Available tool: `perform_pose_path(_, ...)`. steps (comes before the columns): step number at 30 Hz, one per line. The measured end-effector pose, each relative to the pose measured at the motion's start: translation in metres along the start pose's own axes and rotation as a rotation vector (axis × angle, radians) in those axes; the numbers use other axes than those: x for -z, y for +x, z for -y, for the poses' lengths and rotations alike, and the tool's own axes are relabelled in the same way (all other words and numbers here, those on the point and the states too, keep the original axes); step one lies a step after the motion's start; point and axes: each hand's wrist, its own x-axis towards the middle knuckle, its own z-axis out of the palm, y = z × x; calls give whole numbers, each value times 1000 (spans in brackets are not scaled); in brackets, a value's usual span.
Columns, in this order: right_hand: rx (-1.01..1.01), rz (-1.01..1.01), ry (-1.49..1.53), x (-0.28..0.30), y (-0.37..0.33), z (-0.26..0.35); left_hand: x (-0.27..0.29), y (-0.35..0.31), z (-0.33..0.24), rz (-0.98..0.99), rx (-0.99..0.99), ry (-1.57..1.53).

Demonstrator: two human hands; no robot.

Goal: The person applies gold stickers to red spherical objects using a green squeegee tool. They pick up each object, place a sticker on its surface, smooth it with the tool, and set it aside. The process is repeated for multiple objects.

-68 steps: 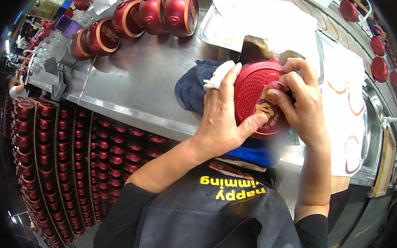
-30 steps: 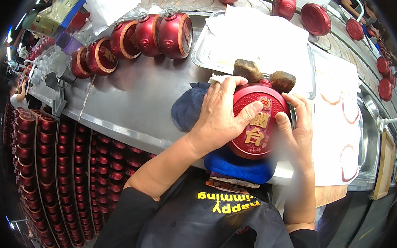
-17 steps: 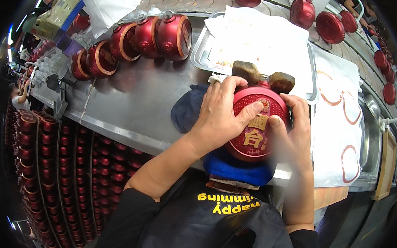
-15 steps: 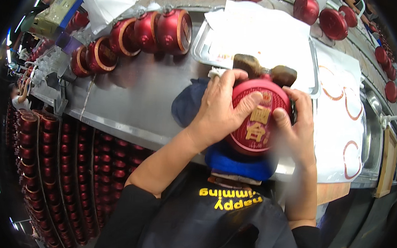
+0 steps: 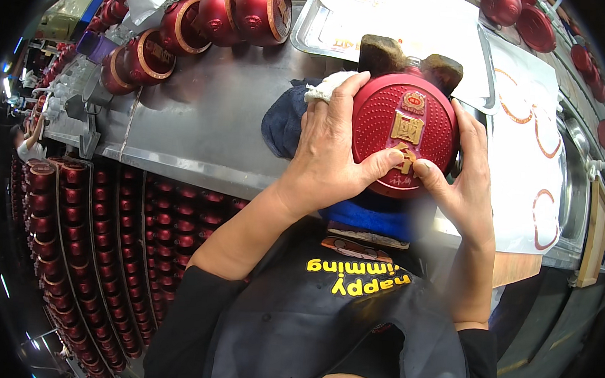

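A round, flat-faced red bottle (image 5: 432,114) with raised gold characters and a dotted surface lies face up before me, its short neck pointing away between two dark brown blocks (image 5: 442,74). My left hand (image 5: 321,159) wraps the bottle's left side, thumb pressed on the lower gold character. Opposite it, my right hand (image 5: 470,189) grips the right edge, its thumb also on the face near that character. A white cloth (image 5: 333,85) sits against my left fingertips, and a dark blue cloth (image 5: 282,122) lies beside that hand. Bright blue cloth (image 5: 370,219) shows under the bottle's near edge.
Several red jars (image 5: 261,13) stand along the steel table (image 5: 203,107) at the far left. Beyond the blocks is a metal tray (image 5: 312,34) with white sheets. Reddish ring strips (image 5: 545,221) lie on white sheeting at right. Racks of red jars (image 5: 71,230) fill the lower left.
The bottle's face shows more squarely now. Both thumbs have slid down from its upper part to the lower gold character. The whole view has shifted slightly.
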Motion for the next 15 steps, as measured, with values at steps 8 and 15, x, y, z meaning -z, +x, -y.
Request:
perform_pose_path(8, -20, 9, 42, 1, 0, 0, 1, 0, 0, 21, 27, 13)
perform_pose_path(15, 4, 43, 56, 4, -1, -6, 2, -1, -6, 19, 9, 95)
